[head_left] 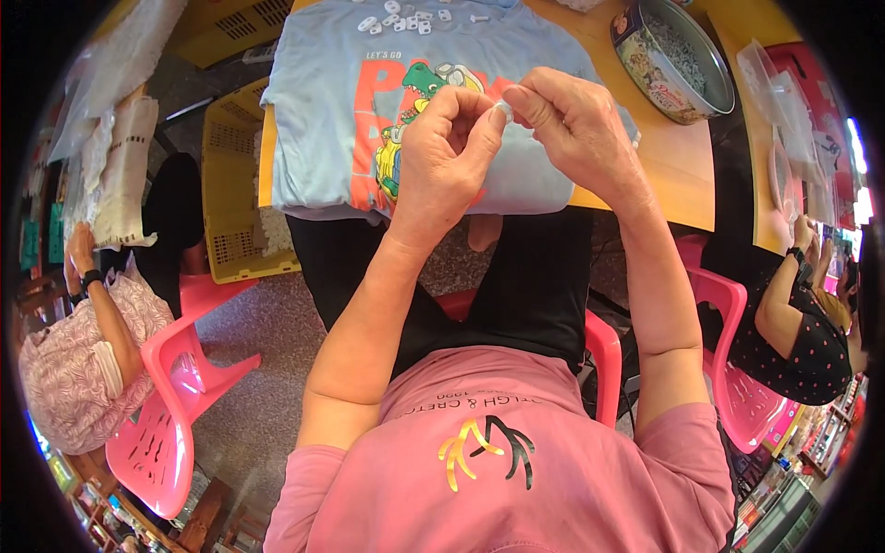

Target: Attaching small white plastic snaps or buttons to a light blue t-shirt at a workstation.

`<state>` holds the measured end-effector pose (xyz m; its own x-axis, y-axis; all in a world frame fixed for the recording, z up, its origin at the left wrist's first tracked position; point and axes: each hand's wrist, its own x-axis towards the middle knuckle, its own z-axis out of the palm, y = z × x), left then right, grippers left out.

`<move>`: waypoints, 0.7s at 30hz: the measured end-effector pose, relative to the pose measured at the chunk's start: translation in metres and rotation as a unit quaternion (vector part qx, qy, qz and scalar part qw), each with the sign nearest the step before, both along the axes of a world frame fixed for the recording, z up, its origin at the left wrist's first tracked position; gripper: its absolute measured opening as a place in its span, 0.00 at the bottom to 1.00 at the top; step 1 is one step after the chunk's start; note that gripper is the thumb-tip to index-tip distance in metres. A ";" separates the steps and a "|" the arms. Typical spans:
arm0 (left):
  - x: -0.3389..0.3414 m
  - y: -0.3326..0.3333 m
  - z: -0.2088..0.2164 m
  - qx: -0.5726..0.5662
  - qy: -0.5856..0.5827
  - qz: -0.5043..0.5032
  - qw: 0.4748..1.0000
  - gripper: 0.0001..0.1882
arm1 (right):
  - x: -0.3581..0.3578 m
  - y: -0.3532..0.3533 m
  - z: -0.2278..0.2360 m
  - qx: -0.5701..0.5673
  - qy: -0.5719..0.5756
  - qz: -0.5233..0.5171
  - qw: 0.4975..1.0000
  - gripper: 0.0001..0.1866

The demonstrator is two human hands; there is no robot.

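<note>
My left hand pinches a small white plastic piece between thumb and fingertips. Close beside it, my right hand is closed, its thumb and fingers pressed together at the same piece; whatever else it may hold is too small to make out. Both hands are raised over a light blue printed cloth, which looks like a folded shirt spread on the table. At the cloth's far end lies a loose group of several small white plastic pieces.
An oval tin full of small greyish parts stands at the table's far right. A yellow crate holding white pieces is on the left. Other people sit on pink chairs at both sides.
</note>
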<state>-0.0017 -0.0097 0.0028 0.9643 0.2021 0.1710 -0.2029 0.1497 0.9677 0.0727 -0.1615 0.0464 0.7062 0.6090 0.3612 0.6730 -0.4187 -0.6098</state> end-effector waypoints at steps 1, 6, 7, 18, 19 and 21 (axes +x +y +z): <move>0.000 0.000 0.001 0.000 0.000 0.000 1.000 0.06 | 0.000 0.000 0.001 -0.003 -0.001 0.001 1.000 0.13; -0.001 0.000 0.003 0.001 0.002 -0.005 1.000 0.06 | 0.000 -0.001 0.002 -0.005 0.002 -0.001 1.000 0.12; -0.001 0.000 0.003 0.001 0.002 -0.005 1.000 0.06 | 0.000 -0.001 0.002 -0.008 0.009 -0.005 1.000 0.12; -0.001 -0.001 0.000 0.004 -0.010 -0.003 1.000 0.06 | 0.000 0.000 0.003 -0.015 -0.024 0.006 1.000 0.12; 0.000 0.000 0.001 0.004 -0.010 -0.002 1.000 0.06 | 0.001 0.000 0.003 -0.011 -0.036 0.011 0.999 0.12; 0.000 0.000 0.001 0.005 -0.005 0.000 1.000 0.06 | 0.001 0.000 0.005 -0.010 -0.026 0.007 1.000 0.12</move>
